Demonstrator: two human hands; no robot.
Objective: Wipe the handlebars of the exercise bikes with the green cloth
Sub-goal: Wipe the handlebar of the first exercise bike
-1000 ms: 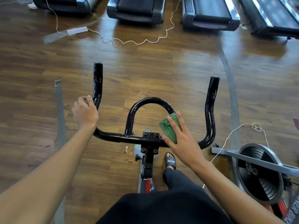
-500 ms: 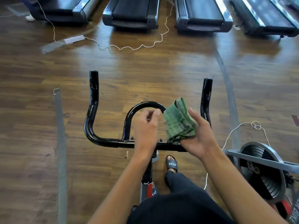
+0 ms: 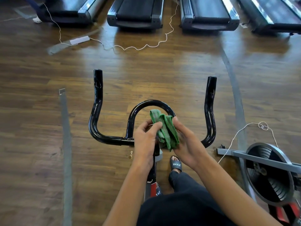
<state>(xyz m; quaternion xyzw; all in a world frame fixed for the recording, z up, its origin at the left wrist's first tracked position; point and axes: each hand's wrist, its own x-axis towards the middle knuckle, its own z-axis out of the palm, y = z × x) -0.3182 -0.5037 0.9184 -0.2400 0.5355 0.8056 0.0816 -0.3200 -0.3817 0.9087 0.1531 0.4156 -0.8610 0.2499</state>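
A dark wooden floor (image 3: 162, 75) with a glossy sheen fills the view. Four treadmills (image 3: 135, 15) stand side by side along the top edge. A thin white cord (image 3: 140, 48) snakes across the boards in front of them, running from a white power strip (image 3: 79, 40). A straight grey tape strip (image 3: 66, 144) lies on the left, and a curved grey line (image 3: 236, 95) on the right. Another white cord (image 3: 262, 126), looped at its end, lies at the right.

Glossy brown wood floor (image 3: 146, 75), grey tape strips (image 3: 66, 144); treadmills (image 3: 135, 13) behind, white cord (image 3: 138, 48)
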